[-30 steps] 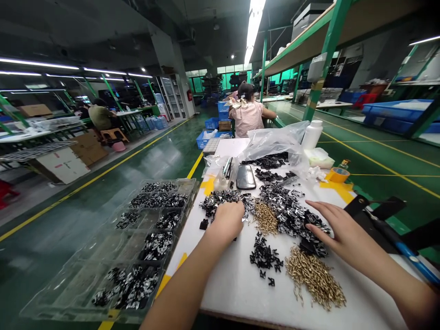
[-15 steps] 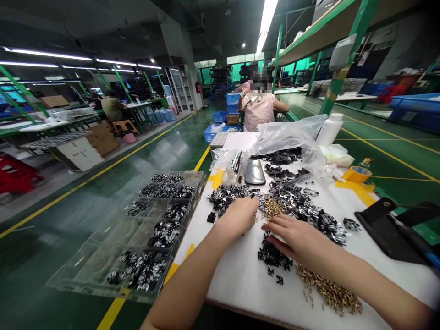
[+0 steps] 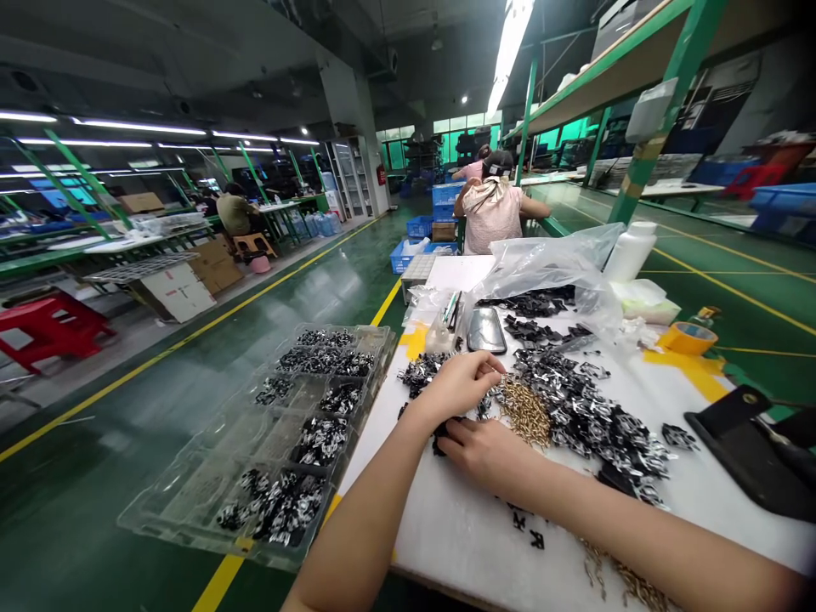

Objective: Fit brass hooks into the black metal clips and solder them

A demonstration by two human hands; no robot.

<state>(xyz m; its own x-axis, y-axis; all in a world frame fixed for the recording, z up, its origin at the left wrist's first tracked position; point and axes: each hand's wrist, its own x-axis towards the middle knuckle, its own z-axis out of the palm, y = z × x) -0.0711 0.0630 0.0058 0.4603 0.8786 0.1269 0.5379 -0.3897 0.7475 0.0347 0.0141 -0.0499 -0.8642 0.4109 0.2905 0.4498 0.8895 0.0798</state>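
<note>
My left hand [image 3: 468,380] is over the white tabletop [image 3: 439,527], its fingers curled together at the edge of a pile of small gold-coloured metal pieces [image 3: 526,412]. What those fingers hold, if anything, is hidden. Just below it, my right hand [image 3: 488,455] reaches across to the left. Its fingertips are closed at a small black part [image 3: 439,440], partly covered by the hand. Black-and-silver clip-like parts [image 3: 592,416] are heaped to the right of the gold pile, and more [image 3: 417,374] lie left of my left hand. Several small black pieces [image 3: 536,539] are below my right forearm.
A clear compartment tray [image 3: 255,442] of black-and-silver parts sits left of the table. Toward the back are a phone [image 3: 486,330], a plastic bag [image 3: 548,259], a white bottle [image 3: 631,251] and a tape roll [image 3: 688,338]. A black-handled tool [image 3: 733,425] is at right. A person [image 3: 490,212] sits ahead.
My right hand has moved left, off the right side of the gold pile to below my left hand. My left hand's fingers now reach the gold pile's edge. The whole view has shifted slightly.
</note>
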